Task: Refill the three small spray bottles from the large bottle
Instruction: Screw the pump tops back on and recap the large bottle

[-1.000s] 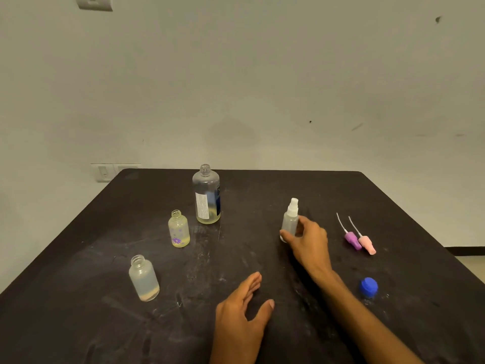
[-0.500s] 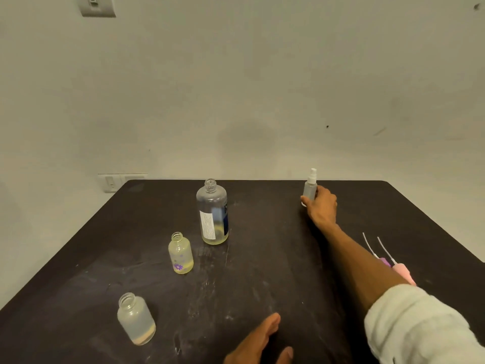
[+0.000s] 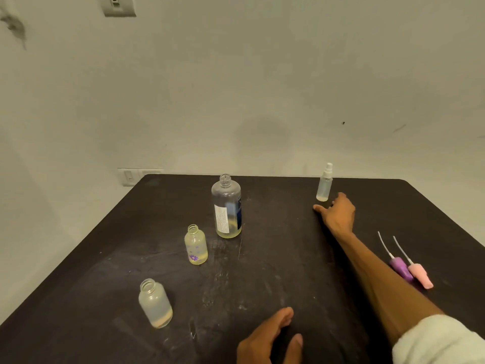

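The large clear bottle (image 3: 227,206) stands uncapped mid-table with a little yellowish liquid at its bottom. A small uncapped bottle with a purple flower (image 3: 196,245) stands in front of it, and a frosted uncapped bottle (image 3: 155,303) stands nearer at the left. A slim bottle with a white spray top (image 3: 325,184) stands near the far edge. My right hand (image 3: 337,212) lies just in front of it with fingers spread, apart from the bottle and holding nothing. My left hand (image 3: 270,337) rests flat on the table at the near edge.
A purple spray head (image 3: 400,266) and a pink spray head (image 3: 420,275), each with a dip tube, lie on the black table (image 3: 275,258) right of my forearm. A pale wall with switch plates rises behind the table's far edge.
My right hand carried the slim spray bottle from mid-table to the far edge, set it down and let go of it. The left hand stayed near the front edge.
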